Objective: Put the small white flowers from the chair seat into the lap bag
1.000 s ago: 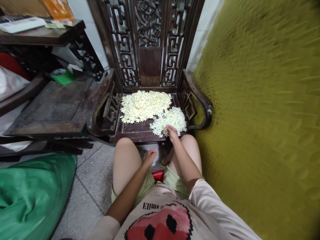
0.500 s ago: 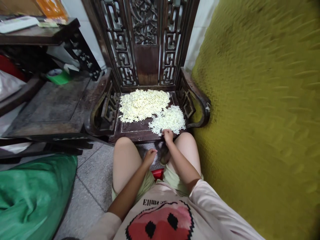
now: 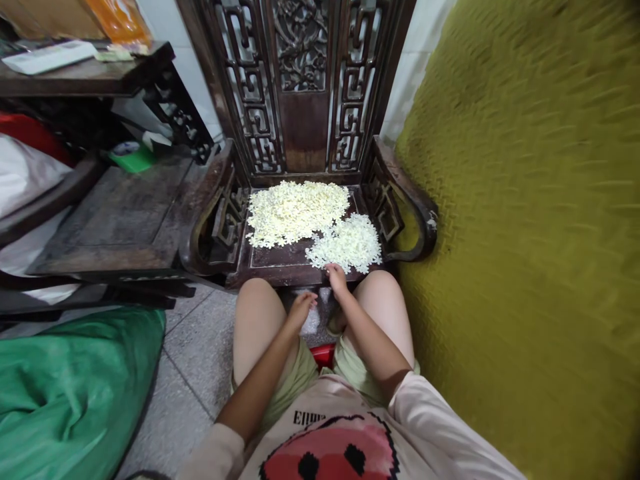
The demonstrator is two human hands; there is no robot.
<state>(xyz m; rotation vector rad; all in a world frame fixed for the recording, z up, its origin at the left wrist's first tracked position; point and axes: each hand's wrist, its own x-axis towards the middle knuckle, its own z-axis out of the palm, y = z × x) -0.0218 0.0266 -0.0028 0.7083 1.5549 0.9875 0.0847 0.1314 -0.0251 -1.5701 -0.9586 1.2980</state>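
Two spread heaps of small flower-shaped pieces lie on the seat of a dark wooden armchair (image 3: 270, 275). The larger, cream-yellow heap (image 3: 297, 212) is at the back left; the smaller, whiter heap (image 3: 347, 243) is at the front right. At the seat's front edge, just below the whiter heap, my right hand (image 3: 337, 279) has thumb and fingers pinched together. Whatever is in that pinch is too small to make out. My left hand (image 3: 301, 311) hovers between my knees, lower and to the left, with its fingers curled together; its contents cannot be made out.
A yellow textured surface (image 3: 510, 233) rises close on the right. To the left are a second dark wooden seat (image 3: 115, 220) with a green tape roll (image 3: 133, 157), and a green sack (image 3: 75, 387) on the floor. A red object (image 3: 323, 355) shows between my thighs.
The view has shifted, so the chair appears farther right. My right hand has drawn slightly left and towards me, off the whiter heap's edge. My left hand stays between the knees.
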